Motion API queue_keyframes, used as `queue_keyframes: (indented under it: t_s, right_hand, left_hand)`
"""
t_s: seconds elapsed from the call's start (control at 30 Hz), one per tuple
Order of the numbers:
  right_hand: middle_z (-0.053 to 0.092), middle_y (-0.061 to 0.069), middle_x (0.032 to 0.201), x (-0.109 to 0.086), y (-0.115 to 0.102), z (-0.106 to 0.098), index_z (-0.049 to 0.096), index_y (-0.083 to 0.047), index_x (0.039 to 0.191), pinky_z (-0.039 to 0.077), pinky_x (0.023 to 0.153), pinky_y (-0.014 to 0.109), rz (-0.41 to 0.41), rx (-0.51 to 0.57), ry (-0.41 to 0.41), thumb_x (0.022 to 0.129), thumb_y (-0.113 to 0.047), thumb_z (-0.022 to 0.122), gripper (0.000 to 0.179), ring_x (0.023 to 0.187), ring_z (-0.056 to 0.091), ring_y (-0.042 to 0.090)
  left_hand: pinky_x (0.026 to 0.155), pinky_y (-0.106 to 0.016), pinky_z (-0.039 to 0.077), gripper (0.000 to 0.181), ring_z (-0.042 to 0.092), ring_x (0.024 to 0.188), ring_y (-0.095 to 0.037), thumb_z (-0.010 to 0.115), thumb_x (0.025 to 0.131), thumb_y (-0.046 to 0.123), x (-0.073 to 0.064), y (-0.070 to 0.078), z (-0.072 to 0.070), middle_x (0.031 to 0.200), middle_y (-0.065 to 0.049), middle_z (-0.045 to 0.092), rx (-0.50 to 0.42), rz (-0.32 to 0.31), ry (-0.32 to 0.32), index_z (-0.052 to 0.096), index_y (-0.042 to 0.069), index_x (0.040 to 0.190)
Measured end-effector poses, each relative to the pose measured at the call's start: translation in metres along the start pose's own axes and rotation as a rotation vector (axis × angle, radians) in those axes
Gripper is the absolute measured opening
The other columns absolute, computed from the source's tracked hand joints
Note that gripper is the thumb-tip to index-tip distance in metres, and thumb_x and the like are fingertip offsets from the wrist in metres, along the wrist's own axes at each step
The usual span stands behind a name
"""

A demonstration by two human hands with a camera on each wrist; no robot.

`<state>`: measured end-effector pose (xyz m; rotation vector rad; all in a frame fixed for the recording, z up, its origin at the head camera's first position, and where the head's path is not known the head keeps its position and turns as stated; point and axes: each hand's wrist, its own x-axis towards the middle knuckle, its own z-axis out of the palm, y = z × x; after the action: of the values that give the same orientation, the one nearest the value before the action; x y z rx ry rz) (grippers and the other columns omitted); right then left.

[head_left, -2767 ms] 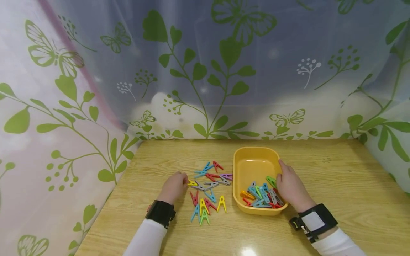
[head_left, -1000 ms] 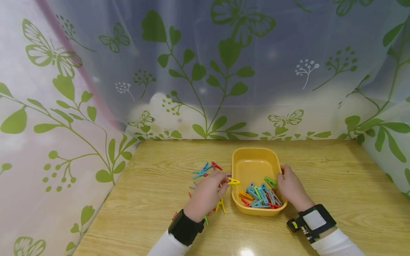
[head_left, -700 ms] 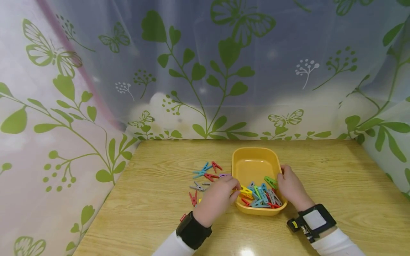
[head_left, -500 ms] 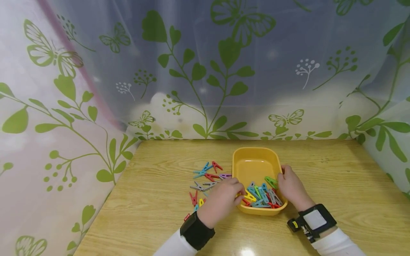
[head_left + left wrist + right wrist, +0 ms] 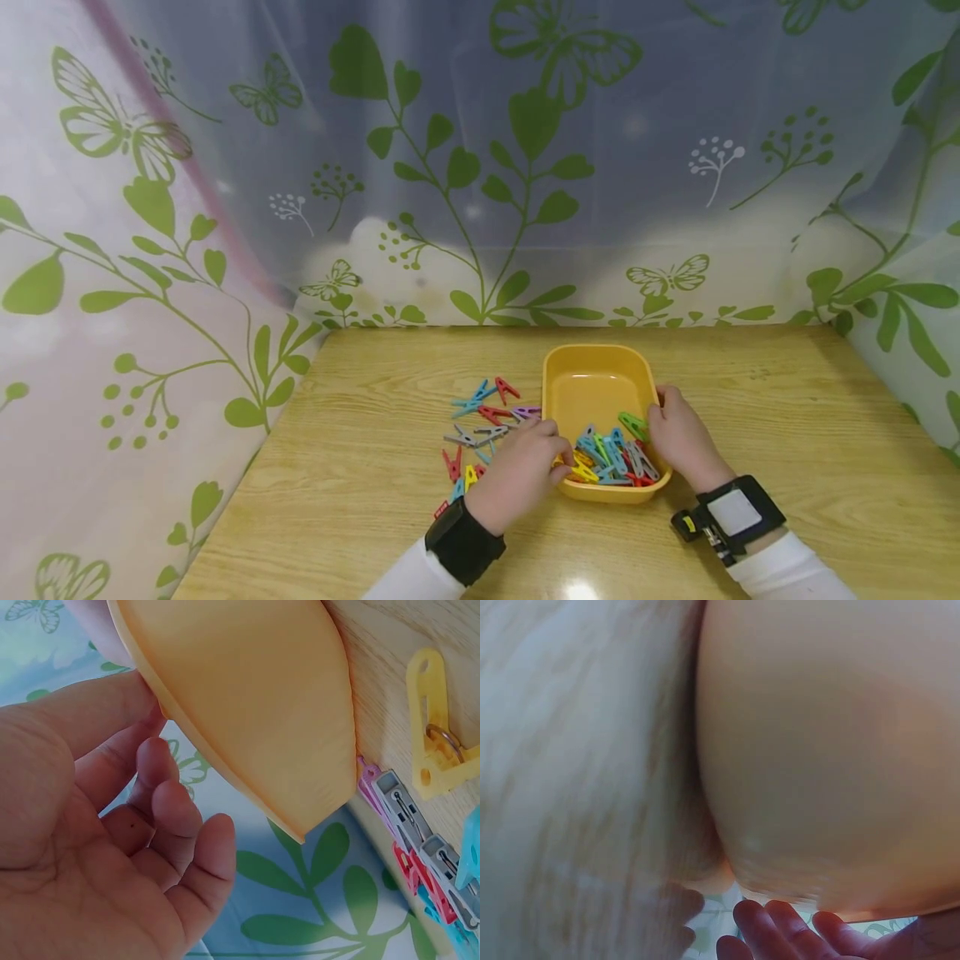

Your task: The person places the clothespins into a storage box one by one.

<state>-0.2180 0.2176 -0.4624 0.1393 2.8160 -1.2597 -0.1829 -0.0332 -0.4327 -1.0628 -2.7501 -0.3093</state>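
A yellow plastic tray [image 5: 596, 392] holds a heap of coloured clothespins [image 5: 615, 454] toward its near end. My left hand [image 5: 517, 467] reaches over the tray's left rim, finger and thumb apart; just beyond them a yellow clothespin [image 5: 585, 473] lies on the heap. In the left wrist view, the other fingers [image 5: 214, 859] are loosely bent outside the tray wall, while the rim hides the tips of the foremost ones. My right hand [image 5: 684, 437] grips the tray's right rim, beside a green clothespin [image 5: 633, 426].
Left of the tray, more clothespins lie scattered on the wooden table [image 5: 360, 442], among them blue, red, grey, purple and yellow ones; my left hand and wrist partly cover them. A patterned curtain [image 5: 480, 250] stands along the table's back edge.
My left hand has carried a yellow clothespin from the scattered ones rightward into the tray, and the clothespin now sits on the heap, free of the fingers. The right hand stays at the rim.
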Motion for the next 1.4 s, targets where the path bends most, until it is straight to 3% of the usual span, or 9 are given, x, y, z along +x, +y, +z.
queue_keyframes:
  t_s: [0.37, 0.67, 0.87, 1.03, 1.27, 1.4]
  right_hand:
    - [0.045, 0.040, 0.142, 0.000, 0.001, 0.000, 0.026, 0.018, 0.149, 0.047, 0.105, 0.063, -0.013, -0.005, 0.004, 0.109, -0.017, 0.024, 0.054, 0.122, 0.055, 0.046]
    - [0.048, 0.039, 0.139, -0.001, -0.002, 0.001, 0.027, 0.018, 0.149, 0.049, 0.102, 0.061, -0.002, -0.014, 0.005, 0.109, -0.018, 0.025, 0.054, 0.116, 0.057, 0.043]
    - [0.047, 0.039, 0.141, -0.002, -0.002, 0.000, 0.026, 0.018, 0.150, 0.047, 0.104, 0.063, -0.011, -0.023, 0.002, 0.110, -0.019, 0.025, 0.054, 0.118, 0.056, 0.043]
    - [0.047, 0.039, 0.141, -0.002, -0.002, 0.000, 0.027, 0.018, 0.149, 0.047, 0.103, 0.063, -0.014, -0.024, 0.004, 0.110, -0.018, 0.025, 0.054, 0.117, 0.056, 0.044]
    - [0.047, 0.039, 0.140, -0.002, -0.002, 0.001, 0.028, 0.018, 0.149, 0.048, 0.103, 0.062, -0.014, -0.027, 0.005, 0.110, -0.018, 0.025, 0.053, 0.116, 0.056, 0.043]
    - [0.047, 0.039, 0.140, -0.002, -0.002, 0.001, 0.028, 0.017, 0.149, 0.050, 0.101, 0.061, -0.007, -0.029, 0.002, 0.110, -0.018, 0.025, 0.053, 0.114, 0.057, 0.042]
  left_hand:
    - [0.078, -0.021, 0.048, 0.006, 0.058, 0.087, -0.009, 0.078, 0.094, 0.025, 0.002, 0.001, -0.004, 0.089, 0.007, 0.060, -0.079, -0.061, -0.084, 0.076, 0.020, 0.092]
    - [0.073, -0.020, 0.045, 0.008, 0.055, 0.082, -0.009, 0.077, 0.095, 0.025, 0.001, -0.002, -0.002, 0.087, 0.006, 0.058, -0.101, -0.064, -0.092, 0.075, 0.017, 0.092]
    - [0.071, -0.018, 0.043, 0.007, 0.051, 0.078, -0.007, 0.077, 0.095, 0.025, -0.001, -0.003, -0.002, 0.087, 0.006, 0.058, -0.094, -0.037, -0.072, 0.076, 0.018, 0.094]
    - [0.066, -0.016, 0.040, 0.005, 0.046, 0.074, -0.005, 0.075, 0.096, 0.020, -0.003, -0.006, -0.004, 0.090, 0.004, 0.059, -0.164, -0.051, -0.036, 0.076, 0.015, 0.098]
    - [0.074, -0.021, 0.051, 0.007, 0.061, 0.086, -0.012, 0.072, 0.098, 0.020, -0.009, -0.024, -0.017, 0.103, 0.000, 0.066, -0.249, -0.152, 0.075, 0.073, 0.014, 0.101]
    - [0.066, -0.021, 0.048, 0.007, 0.060, 0.080, -0.013, 0.072, 0.099, 0.019, -0.018, -0.046, -0.024, 0.098, -0.002, 0.064, -0.253, -0.255, 0.120, 0.071, 0.012, 0.100]
